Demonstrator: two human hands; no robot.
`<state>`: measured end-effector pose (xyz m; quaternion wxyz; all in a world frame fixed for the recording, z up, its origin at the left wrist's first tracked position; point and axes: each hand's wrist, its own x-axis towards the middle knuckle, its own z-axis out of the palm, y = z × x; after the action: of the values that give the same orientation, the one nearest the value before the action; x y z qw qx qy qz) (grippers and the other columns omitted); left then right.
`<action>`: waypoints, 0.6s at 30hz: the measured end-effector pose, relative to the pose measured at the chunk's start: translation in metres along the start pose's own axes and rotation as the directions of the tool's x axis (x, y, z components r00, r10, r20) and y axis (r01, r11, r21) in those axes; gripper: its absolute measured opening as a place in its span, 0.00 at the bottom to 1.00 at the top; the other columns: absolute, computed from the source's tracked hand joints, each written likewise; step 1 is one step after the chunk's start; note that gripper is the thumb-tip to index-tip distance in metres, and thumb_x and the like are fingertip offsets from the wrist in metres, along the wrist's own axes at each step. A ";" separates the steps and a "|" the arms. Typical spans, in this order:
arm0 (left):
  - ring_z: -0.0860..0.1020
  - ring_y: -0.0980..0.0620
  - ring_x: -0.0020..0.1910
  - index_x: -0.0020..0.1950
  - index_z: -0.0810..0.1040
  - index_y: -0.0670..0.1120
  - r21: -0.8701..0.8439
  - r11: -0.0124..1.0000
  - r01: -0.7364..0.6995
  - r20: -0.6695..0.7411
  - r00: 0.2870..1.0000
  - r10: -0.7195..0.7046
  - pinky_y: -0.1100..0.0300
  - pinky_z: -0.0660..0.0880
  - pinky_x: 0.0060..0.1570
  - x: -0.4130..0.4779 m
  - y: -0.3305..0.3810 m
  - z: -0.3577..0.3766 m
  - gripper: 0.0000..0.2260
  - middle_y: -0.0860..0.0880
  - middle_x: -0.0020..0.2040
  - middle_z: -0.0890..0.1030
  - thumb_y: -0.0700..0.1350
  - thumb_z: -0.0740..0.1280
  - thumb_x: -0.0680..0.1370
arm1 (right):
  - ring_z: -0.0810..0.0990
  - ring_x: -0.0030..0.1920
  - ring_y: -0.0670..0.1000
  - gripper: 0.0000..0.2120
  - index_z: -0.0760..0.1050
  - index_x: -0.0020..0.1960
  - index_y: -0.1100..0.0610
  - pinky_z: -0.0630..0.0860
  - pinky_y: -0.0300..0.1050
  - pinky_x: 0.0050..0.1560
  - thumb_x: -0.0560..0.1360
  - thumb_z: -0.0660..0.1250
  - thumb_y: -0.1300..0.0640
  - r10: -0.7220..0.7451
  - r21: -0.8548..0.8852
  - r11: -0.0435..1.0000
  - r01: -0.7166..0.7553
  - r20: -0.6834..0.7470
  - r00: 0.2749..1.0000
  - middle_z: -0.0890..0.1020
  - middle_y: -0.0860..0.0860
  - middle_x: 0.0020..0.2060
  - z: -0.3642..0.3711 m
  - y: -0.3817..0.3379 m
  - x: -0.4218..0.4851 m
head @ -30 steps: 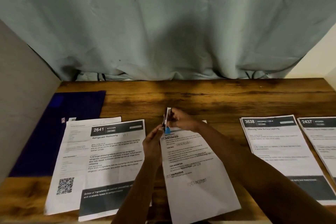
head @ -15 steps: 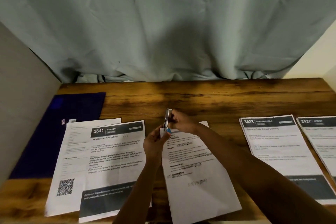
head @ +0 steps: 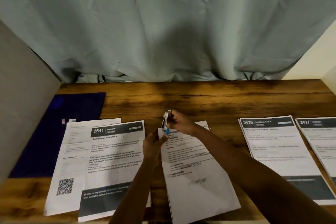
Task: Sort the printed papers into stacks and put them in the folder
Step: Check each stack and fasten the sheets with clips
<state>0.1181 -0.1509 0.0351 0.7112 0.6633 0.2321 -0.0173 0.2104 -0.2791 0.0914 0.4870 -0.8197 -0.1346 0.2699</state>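
Note:
A stack of printed papers (head: 196, 178) lies in the middle of the wooden table (head: 218, 100). At its top left corner, my right hand (head: 181, 122) grips a small stapler (head: 165, 119) with a blue tip, held upright on edge. My left hand (head: 152, 143) pinches that same paper corner just below the blue tip. On the left lie sheet 2641 (head: 116, 160) and, under it, a sheet with a QR code (head: 71, 165). Sheets 3638 (head: 276, 151) and 2437 (head: 320, 138) lie at the right. A dark blue folder (head: 76, 114) lies shut at the far left.
A grey-green curtain (head: 163, 32) hangs along the table's back edge. A grey wall (head: 21, 105) borders the left side and a pale wall (head: 320, 56) the right. Bare wood shows between the folder and the right-hand sheets.
My left hand's fingers have moved in a little closer to the stapler's blue tip at the paper corner. Everything else has stayed put.

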 end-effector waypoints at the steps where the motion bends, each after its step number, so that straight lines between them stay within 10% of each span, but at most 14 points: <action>1: 0.84 0.50 0.43 0.55 0.78 0.48 -0.008 1.000 0.029 0.019 0.999 -0.029 0.55 0.82 0.39 0.000 -0.001 -0.002 0.10 0.49 0.47 0.85 0.40 0.70 0.75 | 0.73 0.62 0.50 0.21 0.67 0.67 0.57 0.72 0.43 0.57 0.75 0.66 0.66 -0.004 0.040 0.999 0.004 -0.007 1.000 0.76 0.54 0.62 -0.004 -0.002 -0.002; 5: 0.84 0.49 0.43 0.52 0.78 0.47 0.037 0.994 0.100 -0.036 0.994 -0.099 0.52 0.82 0.40 0.003 -0.005 -0.001 0.05 0.47 0.47 0.84 0.43 0.69 0.76 | 0.75 0.62 0.51 0.21 0.66 0.69 0.56 0.73 0.39 0.55 0.77 0.64 0.63 -0.083 0.057 0.994 0.092 -0.133 0.988 0.76 0.54 0.62 -0.024 -0.004 -0.011; 11: 0.84 0.45 0.43 0.49 0.78 0.46 0.063 0.983 0.170 -0.134 0.978 -0.160 0.43 0.81 0.45 0.013 -0.012 -0.001 0.04 0.45 0.45 0.84 0.46 0.68 0.77 | 0.72 0.59 0.54 0.20 0.64 0.73 0.52 0.73 0.44 0.55 0.81 0.57 0.55 -0.030 -0.513 0.840 -0.176 -0.369 0.929 0.72 0.56 0.62 -0.063 0.032 -0.026; 18: 0.81 0.49 0.42 0.51 0.78 0.47 0.269 0.960 0.083 -0.209 0.978 -0.026 0.61 0.76 0.36 0.021 0.005 0.001 0.04 0.49 0.45 0.82 0.45 0.67 0.79 | 0.72 0.62 0.57 0.15 0.74 0.61 0.60 0.68 0.47 0.61 0.80 0.59 0.52 0.078 -0.529 0.707 -0.469 -0.602 0.795 0.76 0.58 0.57 -0.070 0.096 -0.063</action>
<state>0.1388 -0.1457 0.0327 0.5837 0.7474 0.3173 -0.0014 0.1949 -0.4077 0.0540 0.1376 -0.9885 0.0507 0.0367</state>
